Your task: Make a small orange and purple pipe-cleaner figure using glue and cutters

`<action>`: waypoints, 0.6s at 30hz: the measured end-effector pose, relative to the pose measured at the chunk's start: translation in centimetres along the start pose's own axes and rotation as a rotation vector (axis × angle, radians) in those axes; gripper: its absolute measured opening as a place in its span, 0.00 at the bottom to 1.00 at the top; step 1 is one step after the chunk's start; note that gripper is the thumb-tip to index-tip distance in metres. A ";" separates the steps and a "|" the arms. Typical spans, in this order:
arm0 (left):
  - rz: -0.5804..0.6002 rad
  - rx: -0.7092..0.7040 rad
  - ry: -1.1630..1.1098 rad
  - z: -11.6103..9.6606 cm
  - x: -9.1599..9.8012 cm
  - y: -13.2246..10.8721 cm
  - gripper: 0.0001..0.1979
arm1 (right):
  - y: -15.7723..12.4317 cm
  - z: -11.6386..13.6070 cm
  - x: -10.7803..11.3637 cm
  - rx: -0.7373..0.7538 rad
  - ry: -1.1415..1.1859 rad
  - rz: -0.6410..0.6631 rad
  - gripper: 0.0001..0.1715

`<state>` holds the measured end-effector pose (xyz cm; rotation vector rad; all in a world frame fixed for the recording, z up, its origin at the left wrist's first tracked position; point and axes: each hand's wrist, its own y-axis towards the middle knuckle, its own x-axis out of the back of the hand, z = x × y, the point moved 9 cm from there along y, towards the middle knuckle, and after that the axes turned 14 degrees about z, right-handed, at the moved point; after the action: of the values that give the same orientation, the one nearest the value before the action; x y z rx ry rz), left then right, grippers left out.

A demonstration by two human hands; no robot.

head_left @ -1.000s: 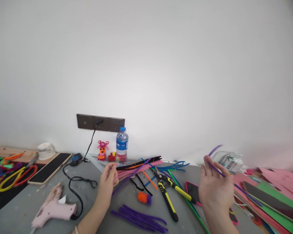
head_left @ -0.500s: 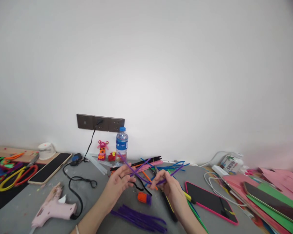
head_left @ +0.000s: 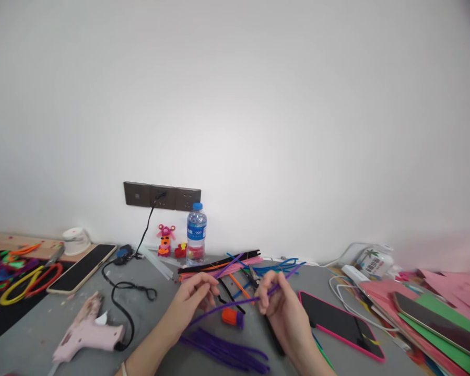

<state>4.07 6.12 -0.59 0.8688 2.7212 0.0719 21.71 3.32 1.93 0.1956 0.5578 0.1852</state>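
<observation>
A long purple pipe cleaner slants from under my left hand up to my right hand. My right hand pinches it with curled fingers, and one end sticks out past the fingertips. My left hand is closed, and a purple strand juts up and right from its fingers; whether it is the same piece I cannot tell. Below the hands lies a bundle of purple pipe cleaners. An orange and purple coiled piece rests between the hands. Pliers lie behind, partly hidden by my right hand.
Black, pink and blue pipe cleaners lie at the back near a water bottle and a small figure. A pink glue gun with a black cord sits left. A pink-edged tablet and coloured sheets lie right.
The long purple strand has swung: its left end, raised above my left hand before, now points down below it. My right hand has turned and moved slightly right.
</observation>
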 end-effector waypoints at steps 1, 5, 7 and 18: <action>0.026 0.014 0.016 0.2 -0.2 0.0 0.16 | 0.0 0.7 0.7 0.049 0.046 -0.039 0.21; 0.096 0.122 -0.032 1.6 -1.2 0.0 0.20 | -0.1 3.1 3.4 0.225 0.162 -0.144 0.16; 0.070 0.146 -0.106 1.9 -1.3 -0.1 0.22 | -0.3 4.0 4.3 0.297 0.157 -0.177 0.16; -0.074 0.045 -0.303 0.7 0.0 -0.2 0.19 | -0.4 0.2 -3.2 0.057 -0.017 0.219 0.25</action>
<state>4.11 5.89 -1.26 0.7241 2.4754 -0.1268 19.22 2.16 3.55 0.3133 0.5248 0.3800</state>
